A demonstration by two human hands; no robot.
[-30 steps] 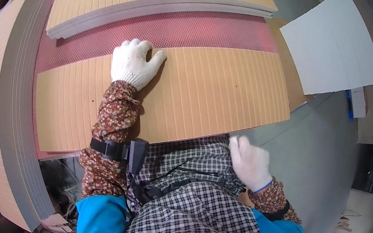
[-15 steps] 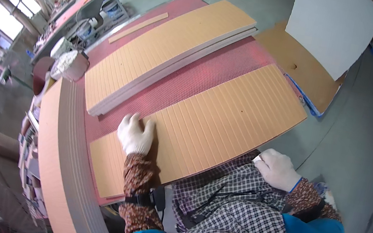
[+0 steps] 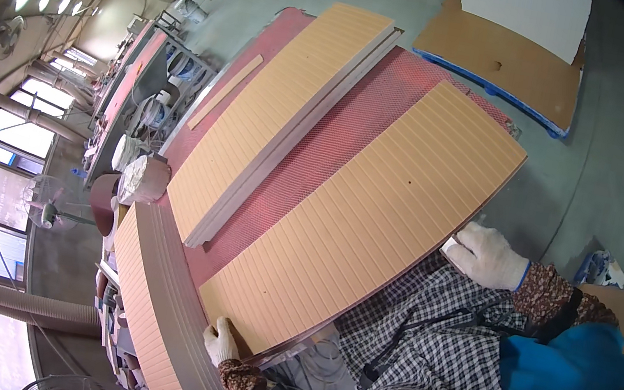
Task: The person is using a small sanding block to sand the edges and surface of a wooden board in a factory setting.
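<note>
A long tan board [image 3: 375, 215] with parallel grooves lies across the near side of a red mesh-covered table. At its left end my left hand [image 3: 221, 343], in a white glove, is closed around the edge near the corner. Some of those fingers are hard to make out. My right hand [image 3: 489, 258], also gloved in white, is closed beside the board's near edge toward the right. A small white piece [image 3: 450, 245] shows at its fingertips; its kind cannot be made out.
Stacked grooved boards [image 3: 283, 123] lie across the far side of the red table [image 3: 320, 150], with a thin tan strip [image 3: 226, 92] beyond. Another board stack [image 3: 158, 310] stands at the left. A pallet with brown sheet [image 3: 503, 57] is at the back right; a fan [image 3: 44, 199] stands left.
My left hand has moved off the board's top to its left end. My right hand stays by the near edge, still with the white piece. The view has shifted and turned.
</note>
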